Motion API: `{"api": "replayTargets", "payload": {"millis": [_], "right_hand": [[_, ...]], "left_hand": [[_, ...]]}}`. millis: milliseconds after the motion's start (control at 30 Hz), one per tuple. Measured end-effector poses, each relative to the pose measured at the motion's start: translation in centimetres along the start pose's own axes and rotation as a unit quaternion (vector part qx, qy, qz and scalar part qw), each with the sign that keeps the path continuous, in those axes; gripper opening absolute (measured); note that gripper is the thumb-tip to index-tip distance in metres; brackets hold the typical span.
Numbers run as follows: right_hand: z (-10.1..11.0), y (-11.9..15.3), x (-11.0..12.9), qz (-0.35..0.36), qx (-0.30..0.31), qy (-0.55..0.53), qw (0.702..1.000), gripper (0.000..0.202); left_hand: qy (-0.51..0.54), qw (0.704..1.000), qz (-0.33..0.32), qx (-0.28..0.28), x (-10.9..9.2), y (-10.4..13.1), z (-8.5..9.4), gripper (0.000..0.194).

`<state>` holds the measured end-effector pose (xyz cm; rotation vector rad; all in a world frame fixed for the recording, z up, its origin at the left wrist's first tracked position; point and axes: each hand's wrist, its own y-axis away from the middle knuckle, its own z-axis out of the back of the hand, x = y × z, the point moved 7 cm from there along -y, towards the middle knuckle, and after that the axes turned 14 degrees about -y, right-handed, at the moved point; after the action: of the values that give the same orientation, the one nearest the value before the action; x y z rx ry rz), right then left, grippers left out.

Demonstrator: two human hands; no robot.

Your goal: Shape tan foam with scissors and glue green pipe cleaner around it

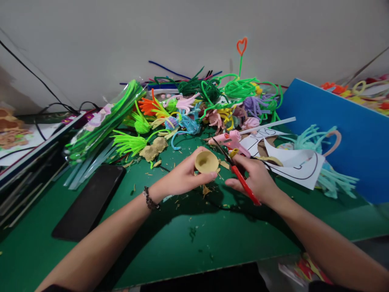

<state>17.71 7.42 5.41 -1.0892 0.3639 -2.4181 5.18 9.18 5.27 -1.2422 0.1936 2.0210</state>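
Note:
A small tan cup-shaped piece point(206, 162) is held in my left hand point(190, 174), its round opening facing up toward the camera. My right hand point(253, 178) holds scissors with red and yellow handles point(245, 185); the dark blades point up and left, just right of the tan piece and apart from it. Behind the scissors lies a pink glue gun point(232, 141) with a clear stick in its back. Lumpy tan pieces point(154, 149) rest on the green table point(182, 243), and tan scraps point(206, 190) are scattered below my hands.
Bagged green pipe cleaners point(106, 117) and a black phone point(89, 202) lie at the left. Colourful pipe-cleaner bundles point(194, 109) line the back. White paper cutouts point(306, 166), teal tassels point(337, 178) and a blue board point(334, 125) occupy the right.

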Motion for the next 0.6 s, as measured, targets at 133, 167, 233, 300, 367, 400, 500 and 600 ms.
{"api": "replayTargets", "payload": {"millis": [133,167,233,300,367,400,500,600], "right_hand": [[-0.7,0.1,-0.7,-0.015,0.046,0.033,0.998,0.061],[-0.9,0.1,-0.7,-0.011,0.055,0.041,0.998,0.061],[-1.1,0.2,-0.8,0.000,0.066,0.054,0.996,0.061],[-1.2,0.3,-0.8,0.006,0.064,0.068,0.996,0.060],[-1.1,0.3,-0.7,0.008,0.062,0.080,0.995,0.059],[-1.1,0.3,-0.6,0.009,0.063,0.084,0.994,0.059],[-1.0,0.3,-0.4,0.011,0.066,0.093,0.993,0.059],[-1.0,0.3,-0.1,0.011,0.067,0.105,0.992,0.061]], "left_hand": [[-0.005,0.999,0.013,0.031,0.3,0.0,-0.2,0.020],[0.003,0.999,0.021,0.043,0.5,0.0,-0.3,0.022],[0.008,0.997,0.035,0.066,0.7,0.1,-0.5,0.025],[-0.009,0.996,0.041,0.077,0.7,0.1,-0.5,0.026],[-0.035,0.996,0.035,0.078,0.6,0.1,-0.4,0.025],[-0.049,0.995,0.030,0.078,0.5,0.1,-0.4,0.025],[-0.084,0.993,0.005,0.079,0.1,0.1,-0.2,0.024],[-0.109,0.990,-0.015,0.088,-0.2,0.3,-0.3,0.022]]}}
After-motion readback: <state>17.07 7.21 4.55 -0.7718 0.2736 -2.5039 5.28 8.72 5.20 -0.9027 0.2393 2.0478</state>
